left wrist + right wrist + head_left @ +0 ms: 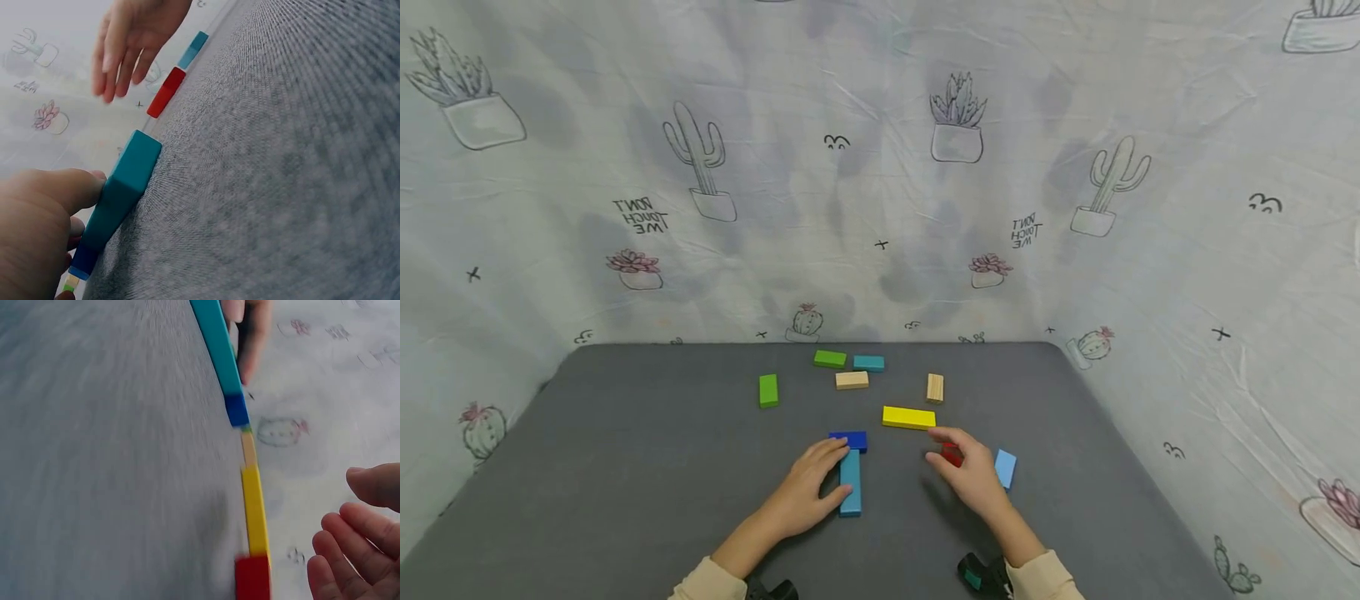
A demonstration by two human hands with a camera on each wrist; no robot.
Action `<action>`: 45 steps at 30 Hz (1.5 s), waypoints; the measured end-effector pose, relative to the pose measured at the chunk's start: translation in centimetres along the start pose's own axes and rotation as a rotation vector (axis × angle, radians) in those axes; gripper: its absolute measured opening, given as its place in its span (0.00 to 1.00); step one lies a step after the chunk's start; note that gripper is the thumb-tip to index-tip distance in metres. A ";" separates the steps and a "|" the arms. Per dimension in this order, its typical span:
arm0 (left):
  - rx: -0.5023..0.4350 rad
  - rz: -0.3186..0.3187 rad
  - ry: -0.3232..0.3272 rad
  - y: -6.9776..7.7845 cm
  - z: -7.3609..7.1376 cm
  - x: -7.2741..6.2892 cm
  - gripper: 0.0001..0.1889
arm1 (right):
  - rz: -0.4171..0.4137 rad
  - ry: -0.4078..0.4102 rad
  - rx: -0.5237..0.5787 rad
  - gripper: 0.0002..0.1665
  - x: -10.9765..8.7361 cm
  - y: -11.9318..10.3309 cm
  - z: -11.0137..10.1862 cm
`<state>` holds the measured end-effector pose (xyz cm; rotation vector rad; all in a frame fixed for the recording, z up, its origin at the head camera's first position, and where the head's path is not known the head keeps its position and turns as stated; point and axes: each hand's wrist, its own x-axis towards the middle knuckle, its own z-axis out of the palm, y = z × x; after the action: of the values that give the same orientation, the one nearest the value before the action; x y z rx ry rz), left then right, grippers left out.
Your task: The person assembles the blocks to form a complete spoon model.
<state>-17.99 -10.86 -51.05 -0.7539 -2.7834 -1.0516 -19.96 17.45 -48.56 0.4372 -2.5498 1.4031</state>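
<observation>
My left hand [808, 487] lies along the left side of a long teal block [850, 485]. Its thumb touches that block, and its fingertips reach a dark blue block [854, 442] set crosswise at the far end. In the left wrist view the thumb rests against the side of the teal block [127, 187]. My right hand [973, 475] hovers over a red block [952, 454], its fingers spread and holding nothing; the right wrist view shows a gap between the hand [362, 550] and the red block [252, 578]. A light blue block [1006, 468] lies just right of that hand.
A yellow block [908, 417] lies beyond the right hand. Farther back are two green blocks [830, 359], a small teal block [868, 363] and two plain wood blocks [852, 381]. A patterned cloth [865, 208] hangs behind the grey table [647, 467].
</observation>
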 end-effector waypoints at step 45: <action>0.012 -0.006 0.008 -0.3 0.2 -0.3 0.30 | 0.330 -0.077 -0.251 0.41 -3.9 6.4 -8.1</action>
<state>-17.88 -11.03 -51.49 -0.7393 -2.7841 -1.0356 -18.35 28.14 -50.54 0.0290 -2.9131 1.1502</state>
